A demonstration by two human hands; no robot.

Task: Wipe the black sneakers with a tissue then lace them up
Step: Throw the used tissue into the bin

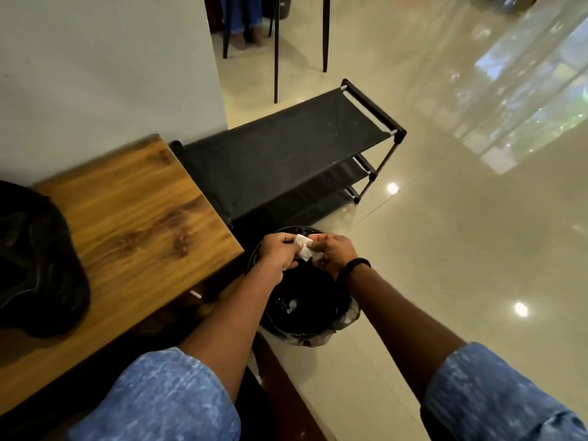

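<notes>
Both hands hold a crumpled white tissue (pixel 305 248) between them, directly over a black waste bin (pixel 302 316) on the floor. My left hand (pixel 276 253) pinches the tissue's left side and my right hand (pixel 337 254), with a black band on its wrist, grips the right side. A black sneaker (pixel 38 259) lies on the wooden table (pixel 136 224) at the far left, blurred and partly cut off by the frame edge. Its laces cannot be made out.
A black fabric shoe rack (pixel 286 157) with three shelves stands against the white wall (pixel 95 68) beyond the table. Glossy tiled floor (pixel 461 249) spreads to the right. Black chair legs (pixel 276 49) and a person's feet (pixel 246 39) show at the top.
</notes>
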